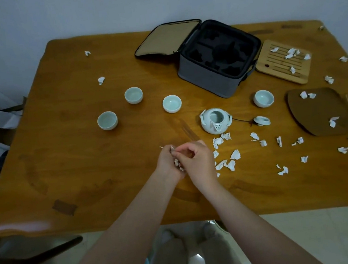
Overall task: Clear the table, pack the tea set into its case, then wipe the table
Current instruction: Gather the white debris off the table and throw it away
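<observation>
While the wooden table [75, 163] carries everything, the grey case [208, 74] stands open at its far side, black foam recesses empty. Right of the case, a brown mat [317, 112] holds three paper scraps [303, 94] and a bamboo tray [269, 66] several more. Before the case sit the lidless teapot [215, 122], four empty cups [172, 103] and the lid [261, 120]. Well in front of the case, the left hand [168, 164] grips a wad of scraps [176, 163]; the right hand [196, 161] pinches at it, fingers curled, hiding the wad's size.

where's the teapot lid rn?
Head view, right of centre: the lid lies on the table just right of the open teapot, joined to it by a cord, with a cup just behind it.
</observation>
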{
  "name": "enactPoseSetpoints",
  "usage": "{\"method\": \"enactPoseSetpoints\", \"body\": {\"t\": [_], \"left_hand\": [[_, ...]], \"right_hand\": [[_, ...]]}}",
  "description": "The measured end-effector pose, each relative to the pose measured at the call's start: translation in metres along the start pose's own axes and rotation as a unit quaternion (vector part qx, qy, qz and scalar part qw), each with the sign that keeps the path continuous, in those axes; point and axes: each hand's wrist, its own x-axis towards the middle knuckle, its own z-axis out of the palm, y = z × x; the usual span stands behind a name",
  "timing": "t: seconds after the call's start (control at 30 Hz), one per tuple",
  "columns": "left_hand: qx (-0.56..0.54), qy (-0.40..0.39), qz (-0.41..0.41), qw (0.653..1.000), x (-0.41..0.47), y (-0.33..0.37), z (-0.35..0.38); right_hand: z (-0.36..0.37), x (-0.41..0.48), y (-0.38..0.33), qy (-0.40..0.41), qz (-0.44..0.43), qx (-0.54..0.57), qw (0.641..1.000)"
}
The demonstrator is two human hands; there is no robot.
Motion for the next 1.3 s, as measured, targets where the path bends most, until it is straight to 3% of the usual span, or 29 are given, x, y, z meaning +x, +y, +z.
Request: {"method": "enactPoseSetpoints", "body": {"t": [0.17, 0.27, 0.37, 0.47, 0.57, 0.73, 0.83, 1.0, 1.2, 1.3], "left_hand": [[0.0, 0.038, 0.0, 0.999, 0.011, -0.015, 0.007], [0.024, 0.061, 0.035, 0.997, 0.016, -0.02, 0.015], [0.095, 0.118, 0.104, 0.983, 0.013, -0.022, 0.024], [0.151, 0.133, 0.174, 0.964, 0.012, -0.02, 0.023], [0.265, 0.164, 0.283, 0.907, 0.021, -0.018, 0.008], [0.441, 0.235, 0.389, 0.774, 0.017, -0.008, -0.011], [0.515, 0.284, 0.399, 0.704, 0.016, 0.001, -0.022], [0.676, 0.32, 0.342, 0.569, 0.021, 0.008, -0.043], [0.725, 0.331, 0.303, 0.522, 0.023, 0.009, -0.051], [0.74, 0.323, 0.28, 0.519, 0.027, 0.009, -0.05]], "right_hand": [[-0.024, -0.002, 0.018, -0.023, -0.098, -0.073, 0.992], [-0.049, -0.007, 0.032, 0.003, -0.135, -0.083, 0.987], [-0.076, -0.002, 0.061, -0.022, -0.08, -0.177, 0.981], [-0.098, 0.004, 0.095, -0.123, -0.019, -0.347, 0.93], [-0.105, 0.01, 0.115, -0.168, -0.051, -0.408, 0.896], [-0.093, 0.02, 0.122, -0.197, -0.107, -0.437, 0.871], [-0.089, 0.027, 0.123, -0.187, -0.13, -0.445, 0.866], [-0.085, 0.034, 0.128, -0.159, -0.172, -0.467, 0.852], [-0.086, 0.043, 0.138, -0.126, -0.231, -0.463, 0.846], [-0.089, 0.054, 0.142, -0.106, -0.268, -0.465, 0.837]]}}
